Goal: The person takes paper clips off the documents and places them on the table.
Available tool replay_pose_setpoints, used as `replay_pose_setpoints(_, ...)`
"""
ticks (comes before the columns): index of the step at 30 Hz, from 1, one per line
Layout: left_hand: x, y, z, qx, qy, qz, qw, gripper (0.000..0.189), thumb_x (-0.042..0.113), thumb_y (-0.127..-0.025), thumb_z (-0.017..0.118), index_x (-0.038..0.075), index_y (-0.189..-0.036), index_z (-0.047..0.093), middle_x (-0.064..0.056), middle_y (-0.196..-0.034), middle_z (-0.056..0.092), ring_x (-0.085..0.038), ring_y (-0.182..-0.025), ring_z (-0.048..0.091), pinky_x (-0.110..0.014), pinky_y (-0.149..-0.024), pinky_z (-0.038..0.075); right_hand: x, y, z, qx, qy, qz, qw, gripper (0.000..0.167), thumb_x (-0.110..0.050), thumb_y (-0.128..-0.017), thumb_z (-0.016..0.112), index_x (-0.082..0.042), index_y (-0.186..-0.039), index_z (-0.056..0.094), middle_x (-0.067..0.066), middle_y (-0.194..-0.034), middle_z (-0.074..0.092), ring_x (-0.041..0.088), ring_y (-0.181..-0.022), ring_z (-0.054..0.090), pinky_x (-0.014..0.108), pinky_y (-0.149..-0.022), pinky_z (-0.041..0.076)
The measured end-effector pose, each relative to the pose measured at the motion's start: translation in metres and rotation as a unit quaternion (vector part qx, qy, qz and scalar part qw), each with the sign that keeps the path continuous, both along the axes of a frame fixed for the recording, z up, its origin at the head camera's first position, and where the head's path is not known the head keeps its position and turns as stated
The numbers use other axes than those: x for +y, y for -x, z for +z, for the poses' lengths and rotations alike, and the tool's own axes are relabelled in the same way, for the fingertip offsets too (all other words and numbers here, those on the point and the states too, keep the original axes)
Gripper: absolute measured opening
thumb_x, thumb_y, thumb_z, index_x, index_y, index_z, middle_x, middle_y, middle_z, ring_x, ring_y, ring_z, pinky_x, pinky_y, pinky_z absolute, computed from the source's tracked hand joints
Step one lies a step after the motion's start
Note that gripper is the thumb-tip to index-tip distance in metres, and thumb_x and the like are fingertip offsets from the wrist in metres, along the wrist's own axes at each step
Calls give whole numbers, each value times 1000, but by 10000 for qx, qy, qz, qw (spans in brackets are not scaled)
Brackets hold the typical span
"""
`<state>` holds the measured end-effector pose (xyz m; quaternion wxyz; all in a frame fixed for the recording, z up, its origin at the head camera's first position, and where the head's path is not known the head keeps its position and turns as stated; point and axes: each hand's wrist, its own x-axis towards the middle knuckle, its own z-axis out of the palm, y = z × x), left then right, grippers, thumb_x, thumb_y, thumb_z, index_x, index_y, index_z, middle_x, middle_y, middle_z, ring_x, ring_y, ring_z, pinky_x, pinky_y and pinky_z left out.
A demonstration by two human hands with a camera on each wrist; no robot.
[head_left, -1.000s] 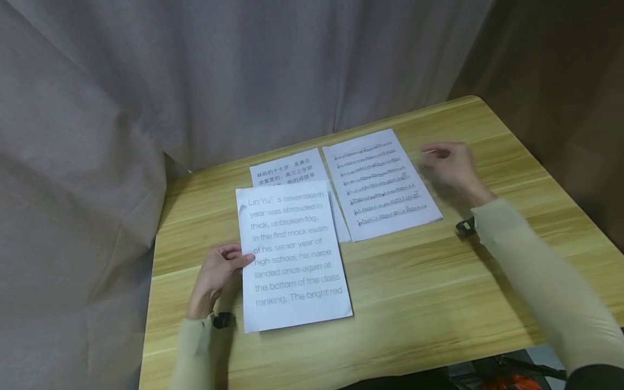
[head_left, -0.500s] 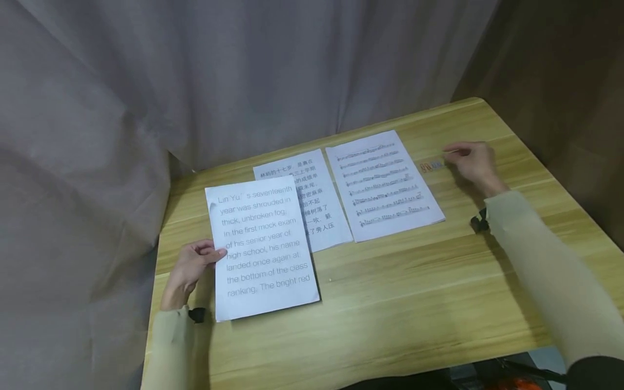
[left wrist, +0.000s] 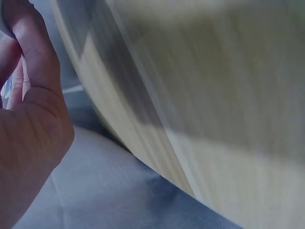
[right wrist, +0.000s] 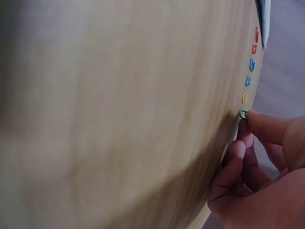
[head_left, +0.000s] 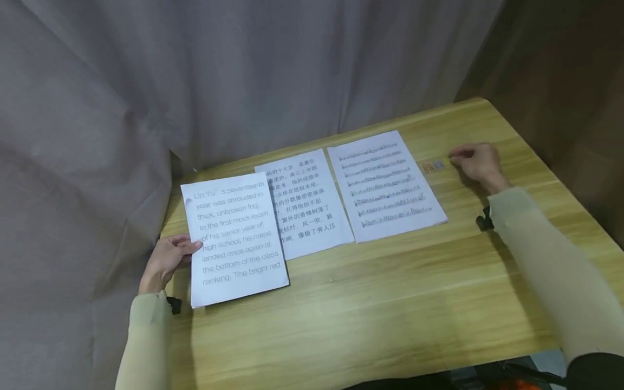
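Note:
My left hand [head_left: 168,257] grips the left edge of a paper sheet with English text [head_left: 234,238], its thumb on top. That sheet is held over the table's left part and overlaps a sheet of Chinese text [head_left: 312,206]. In the left wrist view the fingers [left wrist: 43,62] are curled, with the paper mostly out of frame. My right hand [head_left: 480,165], right of the sheet music [head_left: 387,187], pinches a small green paper clip [right wrist: 243,114] at the table surface. Beside it lie a yellow clip [right wrist: 245,98], blue clips [right wrist: 248,81] and red clips [right wrist: 254,48] in a row.
The wooden table [head_left: 365,314] has its far edge against a grey curtain [head_left: 268,81]. Another stretch of curtain hangs at the left. A dark bag-like item with something orange [head_left: 521,383] sits below the table's front edge.
My left hand has carried the English sheet leftward, uncovering most of the Chinese sheet. My right hand has moved right, away from the sheet music, and the row of clips now shows.

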<state>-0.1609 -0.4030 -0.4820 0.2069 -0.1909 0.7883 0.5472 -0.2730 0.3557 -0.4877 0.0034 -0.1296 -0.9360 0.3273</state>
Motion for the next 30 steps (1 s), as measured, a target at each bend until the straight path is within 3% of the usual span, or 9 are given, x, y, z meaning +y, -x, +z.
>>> replay_pose_setpoints(8, -20, 20, -6, -14, 253, -43, 9997, 46, 23, -105, 76, 0, -142, 62, 25, -85, 77, 0, -82, 75, -22, -77, 62, 3, 0, -1, -39, 1, 24, 10000, 32, -19, -108, 66, 4, -128, 75, 28, -135, 73, 36, -112, 64, 19, -76, 41)
replay_pose_setpoints(13, -28, 29, -7, -184, 703, -124, 9973, 62, 31, -105, 75, -2, -153, 55, 27, -83, 74, 2, -82, 72, -19, -78, 60, 1, 1, 1, -16, -37, -25, 10000, 32, -19, -107, 68, 4, -126, 76, 27, -132, 75, 27, -105, 65, 18, -76, 41)
replay_pose_setpoints(17, -35, 36, -6, -231, 691, -144, 9972, 62, 29, -105, 75, -4, -154, 52, 26, -83, 73, 3, -84, 71, -18, -79, 60, -1, 2, 0, 24, -82, -51, 10000, 30, -19, -106, 69, 4, -124, 77, 26, -128, 77, 14, -94, 62, 17, -73, 41)
replay_pose_setpoints(20, -39, 41, -6, -259, 608, -152, 9977, 59, 25, -105, 75, -4, -152, 53, 25, -84, 73, 2, -84, 72, -19, -79, 61, -1, 3, -1, 14, -64, -85, 9999, 30, -18, -106, 69, 4, -125, 76, 26, -129, 76, 22, -100, 65, 18, -75, 41)
replay_pose_setpoints(24, -44, 47, -8, -361, 839, -210, 9956, 56, 25, -105, 76, -2, -149, 55, 24, -83, 73, 1, -83, 72, -19, -77, 60, -4, 2, -1, -44, -33, -111, 9999, 32, -19, -107, 68, 4, -128, 75, 28, -134, 74, 40, -115, 66, 21, -79, 42)
replay_pose_setpoints(30, -49, 52, -12, -426, 1053, -257, 9932, 54, 27, -104, 77, -1, -146, 58, 24, -82, 73, 2, -83, 72, -19, -77, 59, -6, 3, -2, -73, -25, -184, 9998, 33, -19, -108, 66, 5, -129, 74, 30, -135, 71, 40, -117, 66, 22, -78, 42)
